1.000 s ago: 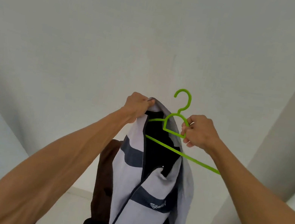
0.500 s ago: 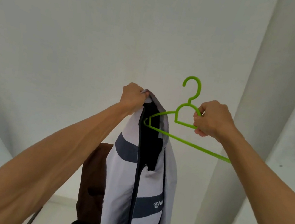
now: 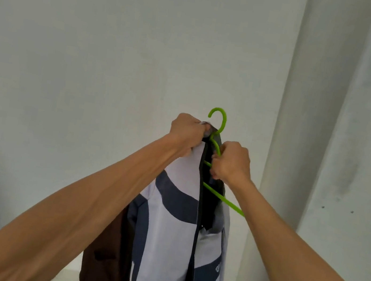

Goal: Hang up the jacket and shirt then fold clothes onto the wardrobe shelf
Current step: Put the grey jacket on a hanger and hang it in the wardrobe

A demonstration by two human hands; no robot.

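Both arms raised, meeting at frame centre. Left hand fisted round jacket collar, knuckles toward camera. Right hand just right of it, fingers curled on green hanger below hook. Jacket — pale grey, navy bands — hangs down centre to lower edge; brown garment behind at lower left. Since half second ago: right hand closer to left, hanger's left arm deeper inside jacket — hook now beside left fist.

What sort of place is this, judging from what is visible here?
Probably a plain room in a home, perhaps a bedroom: bare white walls, a white pillar on the right, and a grey jacket held up with a green hanger.
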